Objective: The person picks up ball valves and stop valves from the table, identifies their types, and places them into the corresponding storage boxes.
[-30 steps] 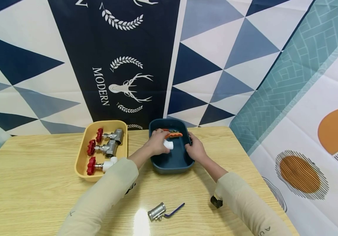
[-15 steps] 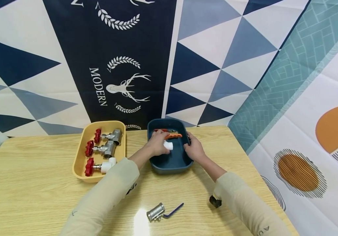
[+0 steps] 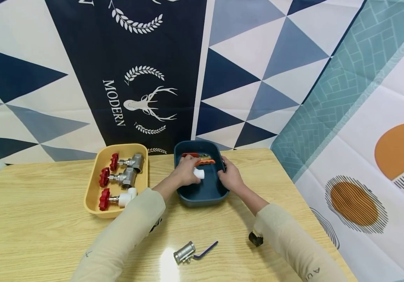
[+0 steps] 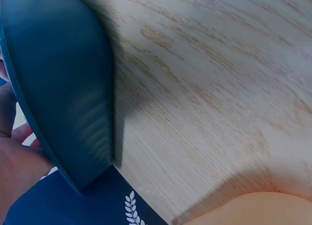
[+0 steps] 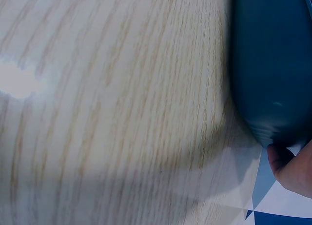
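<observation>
In the head view, my left hand (image 3: 187,172) reaches over the left rim of a dark blue bin (image 3: 203,201) and grips a white plastic pipe fitting (image 3: 199,173) inside it. My fingers cover most of the fitting; its round white end shows beside the thumb. An orange lever handle (image 3: 207,161) and a red one (image 3: 189,154) lie just behind, partly hidden by the hand. At the right side of the bin, my right hand (image 3: 231,175) holds the rim, its thumb on the inner side. The right wrist view shows this hand (image 5: 295,171) against the bin's wall (image 5: 273,64).
Left of the blue bin stands a yellow bin (image 3: 91,188) with red-wheeled valves: two metal ones (image 3: 126,177) and one white plastic (image 3: 124,198). Nearer the front of the wooden table (image 3: 40,227) lies a metal ball valve (image 3: 185,252) with a blue lever. A patterned backdrop stands behind.
The whole head view has shifted slightly, so everything appears a little further left. Both hands keep the same places at the blue bin.
</observation>
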